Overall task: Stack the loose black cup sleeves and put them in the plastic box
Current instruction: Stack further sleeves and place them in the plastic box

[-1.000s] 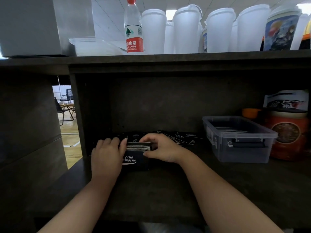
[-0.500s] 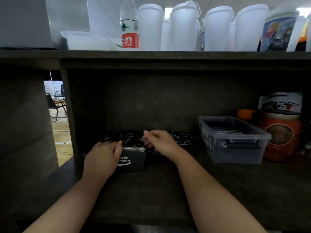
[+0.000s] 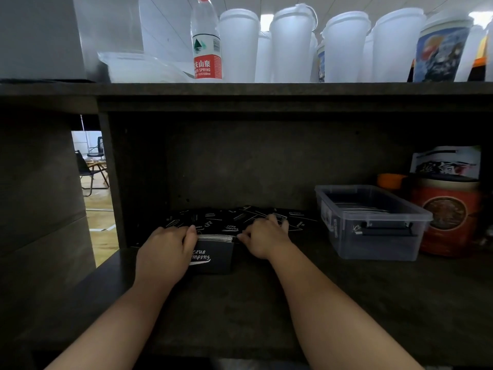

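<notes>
Up top, a shelf (image 3: 266, 88) lined with white lidded cups (image 3: 238, 46), a water bottle (image 3: 206, 46) with a red label and a printed cup (image 3: 441, 53) off to the right. Below it, on the dark surface (image 3: 240, 311), a clear plastic box (image 3: 373, 222) sits at the right with some dark sleeves already lying inside, and just beyond it a red canister (image 3: 448, 217) with an orange lid (image 3: 390, 180) peeking out behind. Loose black cup sleeves (image 3: 240, 217) are fanned out flat against the back wall, between the hands and the box.

Front and centre, a gathered stack of sleeves (image 3: 216, 256) stands on edge, white lettering facing the camera. The left hand (image 3: 165, 252) wraps its left end, fingers curled over the top edge — a firm grip. The right hand (image 3: 262, 237) has fingers bent, thumb touching the stack's top right corner, fingertips down on the loose sleeves behind; whether it pinches one, I cannot tell.
</notes>
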Demonstrator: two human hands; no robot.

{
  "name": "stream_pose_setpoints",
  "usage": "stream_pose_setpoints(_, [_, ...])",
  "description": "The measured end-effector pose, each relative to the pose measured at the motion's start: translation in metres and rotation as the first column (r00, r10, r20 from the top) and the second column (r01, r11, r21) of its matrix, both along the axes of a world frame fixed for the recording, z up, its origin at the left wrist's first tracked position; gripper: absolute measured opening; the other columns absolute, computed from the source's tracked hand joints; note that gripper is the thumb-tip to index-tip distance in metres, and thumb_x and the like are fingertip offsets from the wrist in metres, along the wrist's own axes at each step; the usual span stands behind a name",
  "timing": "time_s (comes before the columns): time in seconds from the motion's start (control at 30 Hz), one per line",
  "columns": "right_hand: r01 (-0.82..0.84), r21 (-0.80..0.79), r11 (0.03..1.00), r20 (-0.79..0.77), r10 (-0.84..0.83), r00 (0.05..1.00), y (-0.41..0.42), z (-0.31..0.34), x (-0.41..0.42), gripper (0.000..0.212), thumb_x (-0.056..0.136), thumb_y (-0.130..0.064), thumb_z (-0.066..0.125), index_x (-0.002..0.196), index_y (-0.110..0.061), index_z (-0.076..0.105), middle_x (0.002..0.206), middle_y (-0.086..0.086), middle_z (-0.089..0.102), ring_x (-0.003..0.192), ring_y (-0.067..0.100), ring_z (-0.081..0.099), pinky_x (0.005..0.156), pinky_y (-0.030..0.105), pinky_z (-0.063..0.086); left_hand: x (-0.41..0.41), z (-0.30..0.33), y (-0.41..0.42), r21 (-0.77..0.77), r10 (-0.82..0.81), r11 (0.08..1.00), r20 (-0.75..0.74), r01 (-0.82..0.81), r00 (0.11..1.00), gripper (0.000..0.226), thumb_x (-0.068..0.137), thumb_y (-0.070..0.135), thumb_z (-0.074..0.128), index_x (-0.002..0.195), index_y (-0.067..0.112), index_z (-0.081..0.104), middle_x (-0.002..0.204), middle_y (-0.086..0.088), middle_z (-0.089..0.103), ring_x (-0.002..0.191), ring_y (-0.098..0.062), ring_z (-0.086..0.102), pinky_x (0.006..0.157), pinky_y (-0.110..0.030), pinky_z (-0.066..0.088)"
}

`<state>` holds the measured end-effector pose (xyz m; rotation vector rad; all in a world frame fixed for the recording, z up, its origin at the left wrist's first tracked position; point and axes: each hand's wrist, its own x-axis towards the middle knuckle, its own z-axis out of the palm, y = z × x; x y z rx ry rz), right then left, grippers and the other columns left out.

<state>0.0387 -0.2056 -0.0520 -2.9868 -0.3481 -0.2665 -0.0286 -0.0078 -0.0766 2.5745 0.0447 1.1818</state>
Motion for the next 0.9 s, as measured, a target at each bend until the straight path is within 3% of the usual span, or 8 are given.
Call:
stream_pose_setpoints(0.1, [0.044,-0.064,0.997,0.108,-0.037,0.993,0.002,0.002,-0.004,0.050,0.091,-0.059,0.049,0.117,-0.019,0.066,0.128,0.006,0.055,0.130,0.027,0.033,0.111,0.050,0.018,0.000,0.000,0.001,-0.008,-0.007,1.000,0.003,0.007,1.000,0.036,0.098,0.034,0.043,0.075,0.020,0.066,0.073,0.002,0.063,0.075,-0.014,0.049,0.061,-0.028,0.033])
stream_pose_setpoints(0.2, [0.036,-0.050,0.998,0.101,-0.031,0.994,-0.001,0.002,-0.009,0.058,0.085,-0.061,0.058,0.121,-0.016,0.061,0.134,0.008,0.048,0.133,0.028,0.030,0.112,0.051,0.019,0.000,0.000,0.001,-0.018,-0.009,1.000,0.008,0.009,1.000,0.035,0.098,0.033,0.044,0.074,0.020,0.066,0.072,0.002,0.064,0.073,-0.012,0.045,0.061,-0.029,0.034])
stream_pose_setpoints(0.37, [0.026,0.240,0.971,-0.077,-0.008,0.997,-0.015,0.003,-0.013,0.058,0.083,-0.051,0.066,0.130,-0.022,0.046,0.135,0.003,0.050,0.134,0.025,0.034,0.112,0.050,0.017,0.000,0.001,0.000,-0.020,-0.013,1.000,0.000,0.013,1.000,0.035,0.098,0.034,0.042,0.073,0.021,0.063,0.071,0.003,0.062,0.073,-0.012,0.046,0.061,-0.029,0.035])
stream_pose_setpoints(0.6, [0.104,0.493,0.864,-0.002,-0.119,0.993,-0.040,0.012,-0.008,0.052,0.080,-0.042,0.072,0.126,-0.034,0.048,0.128,-0.003,0.055,0.126,0.021,0.045,0.105,0.045,0.028,0.000,0.001,0.000,-0.016,-0.007,1.000,-0.012,0.007,1.000,0.036,0.098,0.035,0.043,0.074,0.020,0.065,0.066,0.009,0.049,0.071,-0.011,0.043,0.060,-0.028,0.033])
stream_pose_setpoints(0.7, [0.053,0.671,0.739,0.127,-0.185,0.974,-0.045,0.017,-0.009,0.053,0.080,-0.031,0.073,0.126,-0.030,0.047,0.130,0.002,0.048,0.113,0.019,0.050,0.095,0.035,0.042,0.000,0.001,0.001,-0.015,-0.007,1.000,-0.025,0.007,1.000,0.036,0.098,0.036,0.041,0.076,0.020,0.065,0.068,0.009,0.051,0.073,-0.011,0.044,0.062,-0.028,0.034])
stream_pose_setpoints(0.8, [-0.052,0.841,0.539,0.192,-0.208,0.959,-0.040,0.022,-0.014,0.057,0.079,-0.007,0.071,0.127,-0.027,0.047,0.136,0.002,0.034,0.102,0.012,0.044,0.074,0.014,0.039,0.000,0.001,0.001,-0.014,0.000,1.000,-0.037,-0.001,0.999,0.036,0.098,0.036,0.040,0.077,0.021,0.065,0.072,0.007,0.057,0.074,-0.010,0.045,0.062,-0.028,0.034])
stream_pose_setpoints(0.83, [-0.085,0.870,0.486,0.217,-0.223,0.950,-0.038,0.023,-0.016,0.057,0.079,0.000,0.069,0.126,-0.026,0.049,0.136,0.002,0.032,0.102,0.011,0.044,0.075,0.013,0.038,0.000,0.001,0.001,-0.009,0.005,1.000,-0.035,-0.005,0.999,0.036,0.098,0.036,0.040,0.077,0.021,0.065,0.072,0.007,0.058,0.074,-0.010,0.045,0.061,-0.028,0.034])
stream_pose_setpoints(0.9, [-0.169,0.866,0.470,0.319,-0.260,0.911,-0.033,0.022,-0.020,0.054,0.078,0.007,0.065,0.122,-0.024,0.054,0.134,0.001,0.032,0.110,0.011,0.045,0.089,0.014,0.037,0.000,0.001,0.001,-0.002,0.009,1.000,-0.029,-0.009,1.000,0.037,0.098,0.036,0.040,0.077,0.020,0.066,0.071,0.007,0.057,0.075,-0.010,0.045,0.061,-0.028,0.033])
